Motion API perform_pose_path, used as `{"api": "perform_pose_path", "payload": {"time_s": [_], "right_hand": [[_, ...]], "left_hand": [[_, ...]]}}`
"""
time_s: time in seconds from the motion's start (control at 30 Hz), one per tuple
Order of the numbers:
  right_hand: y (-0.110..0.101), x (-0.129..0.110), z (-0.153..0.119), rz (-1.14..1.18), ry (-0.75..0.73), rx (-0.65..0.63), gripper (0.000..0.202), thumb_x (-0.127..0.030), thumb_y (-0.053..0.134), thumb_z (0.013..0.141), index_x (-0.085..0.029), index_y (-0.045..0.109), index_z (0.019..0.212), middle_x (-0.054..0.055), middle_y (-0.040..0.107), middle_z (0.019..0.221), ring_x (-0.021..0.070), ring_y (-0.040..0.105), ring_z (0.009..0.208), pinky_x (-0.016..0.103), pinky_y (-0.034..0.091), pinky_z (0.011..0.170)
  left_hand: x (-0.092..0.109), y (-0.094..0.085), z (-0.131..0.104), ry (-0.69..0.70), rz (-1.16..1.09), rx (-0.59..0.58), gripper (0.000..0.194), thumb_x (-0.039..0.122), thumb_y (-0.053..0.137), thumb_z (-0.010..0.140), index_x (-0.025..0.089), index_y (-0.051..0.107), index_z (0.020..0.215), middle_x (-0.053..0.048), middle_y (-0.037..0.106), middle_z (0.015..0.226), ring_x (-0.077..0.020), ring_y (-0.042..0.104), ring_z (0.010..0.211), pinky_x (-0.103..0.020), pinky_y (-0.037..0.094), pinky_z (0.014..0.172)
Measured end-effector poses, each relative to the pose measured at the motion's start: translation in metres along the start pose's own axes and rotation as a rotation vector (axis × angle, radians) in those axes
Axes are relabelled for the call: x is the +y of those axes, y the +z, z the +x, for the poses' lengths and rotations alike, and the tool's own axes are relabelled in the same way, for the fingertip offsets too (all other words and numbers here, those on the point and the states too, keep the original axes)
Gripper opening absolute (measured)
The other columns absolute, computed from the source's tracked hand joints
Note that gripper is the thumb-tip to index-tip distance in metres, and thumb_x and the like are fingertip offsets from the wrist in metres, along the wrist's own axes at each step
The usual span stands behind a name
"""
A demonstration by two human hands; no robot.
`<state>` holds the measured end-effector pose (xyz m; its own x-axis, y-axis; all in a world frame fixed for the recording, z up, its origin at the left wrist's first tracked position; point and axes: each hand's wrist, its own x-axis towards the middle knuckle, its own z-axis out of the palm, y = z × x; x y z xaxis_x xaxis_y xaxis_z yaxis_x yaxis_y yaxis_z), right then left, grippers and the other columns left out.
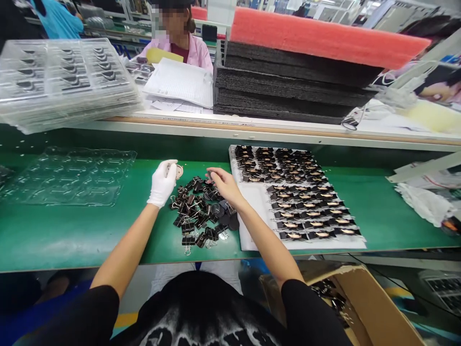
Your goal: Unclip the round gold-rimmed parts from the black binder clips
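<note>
The left grip [162, 186], in a white glove, was clamped on a pale disc [179, 171], which it held just beyond the far left side of the heaped clips [190, 205]. The right grip [225, 186], bare, had thumb and fingers pinched together on a dark piece [209, 176], too small to name for certain. The two grips were near each other but apart, over the green surface [90, 230].

Good handling seemed to call for light pressure on the disc's rim, its face kept free of the bare fingers, and the glove left to do most of the touching. With wire handles sticking out of the heap, wrists were best kept raised so that nothing snagged. The right forearm passed over the left edge of the foam tray [255, 211], so care was due there too: the clipped pieces [313, 213] lay in close rows and could probably have been knocked askew.

Fine print ran along the shelf [173, 121], too small to read. The shirt [212, 307] bore pale lettering, cut off at the near edge and illegible. No brand could be made out.
</note>
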<state>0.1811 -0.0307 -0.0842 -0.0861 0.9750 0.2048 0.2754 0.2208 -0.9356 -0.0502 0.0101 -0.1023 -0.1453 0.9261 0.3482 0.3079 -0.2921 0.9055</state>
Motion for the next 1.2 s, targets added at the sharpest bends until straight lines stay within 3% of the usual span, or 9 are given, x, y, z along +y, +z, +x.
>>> {"api": "perform_pose_path", "payload": {"time_s": [0.13,0.27,0.4,0.6,0.77,0.9,1.0,1.1,1.2], "right_hand": [[0.025,-0.017,0.007,0.043,0.011,-0.069,0.039,-0.054,0.052,0.102,-0.025,0.075,0.113,0.006,0.073,0.114,0.0168,0.073,0.086,0.034,0.058,0.082],[0.044,-0.020,0.006,0.207,0.068,-0.072,0.038,-0.058,0.060,0.097,-0.024,0.072,0.111,0.002,0.074,0.094,0.0158,0.072,0.073,0.031,0.054,0.070],[0.047,-0.012,0.001,0.338,0.139,0.011,0.041,-0.062,0.067,0.091,-0.023,0.070,0.102,0.002,0.073,0.088,0.0161,0.072,0.070,0.028,0.050,0.062],[0.045,-0.008,-0.008,0.388,0.172,-0.014,0.037,-0.053,0.077,0.086,-0.023,0.073,0.106,0.005,0.074,0.103,0.0181,0.074,0.078,0.032,0.055,0.069],[0.047,-0.004,-0.013,0.379,0.148,-0.042,0.042,-0.047,0.081,0.084,-0.023,0.069,0.117,0.003,0.069,0.098,0.0161,0.072,0.076,0.033,0.057,0.074],[0.049,0.001,-0.015,0.262,0.074,0.022,0.038,-0.041,0.078,0.087,-0.023,0.068,0.119,0.003,0.065,0.099,0.0134,0.069,0.076,0.031,0.056,0.074],[0.048,0.001,-0.016,0.171,0.006,0.037,0.030,-0.036,0.077,0.088,-0.025,0.071,0.116,0.004,0.062,0.107,0.0128,0.068,0.078,0.031,0.056,0.073],[0.045,-0.003,-0.017,0.134,-0.063,0.023,0.022,-0.034,0.073,0.092,-0.026,0.075,0.112,0.006,0.062,0.112,0.0138,0.066,0.081,0.032,0.057,0.073],[0.043,-0.007,-0.017,0.119,-0.102,-0.023,0.021,-0.035,0.072,0.093,-0.027,0.077,0.112,0.007,0.064,0.112,0.0161,0.065,0.085,0.032,0.057,0.071]], "left_hand": [[0.012,-0.001,-0.007,-0.014,0.049,-0.097,0.037,0.037,0.054,0.101,0.018,0.067,0.130,-0.006,0.074,0.102,-0.0055,0.054,0.050,-0.022,0.048,0.051],[0.007,-0.006,-0.017,-0.105,-0.117,-0.119,0.039,0.038,0.055,0.101,0.017,0.063,0.132,-0.008,0.074,0.107,-0.0070,0.060,0.057,-0.025,0.056,0.062],[-0.002,-0.009,-0.019,-0.145,-0.281,-0.212,0.050,0.035,0.058,0.097,0.019,0.051,0.144,-0.013,0.072,0.126,-0.0105,0.069,0.074,-0.029,0.061,0.075],[0.005,-0.012,-0.026,-0.132,-0.157,-0.328,0.047,0.035,0.050,0.103,0.021,0.053,0.147,-0.011,0.071,0.131,-0.0107,0.072,0.082,-0.032,0.060,0.093],[0.020,-0.014,-0.035,-0.038,-0.061,-0.407,0.046,0.038,0.047,0.104,0.022,0.060,0.145,-0.009,0.065,0.146,-0.0192,0.067,0.127,-0.032,0.054,0.112],[0.021,-0.017,-0.038,-0.030,-0.072,-0.486,0.051,0.042,0.043,0.106,0.020,0.058,0.149,-0.009,0.060,0.154,-0.0220,0.059,0.140,-0.034,0.049,0.120],[0.018,-0.018,-0.039,-0.015,-0.102,-0.541,0.053,0.046,0.042,0.107,0.020,0.057,0.150,-0.010,0.062,0.151,-0.0225,0.066,0.130,-0.035,0.055,0.114],[0.016,-0.017,-0.041,-0.013,-0.128,-0.583,0.054,0.045,0.043,0.107,0.020,0.052,0.154,-0.011,0.068,0.141,-0.0185,0.075,0.103,-0.034,0.061,0.102],[0.016,-0.013,-0.044,-0.034,-0.126,-0.574,0.058,0.045,0.050,0.105,0.021,0.048,0.157,-0.012,0.069,0.139,-0.0139,0.074,0.086,-0.030,0.063,0.092]]}}
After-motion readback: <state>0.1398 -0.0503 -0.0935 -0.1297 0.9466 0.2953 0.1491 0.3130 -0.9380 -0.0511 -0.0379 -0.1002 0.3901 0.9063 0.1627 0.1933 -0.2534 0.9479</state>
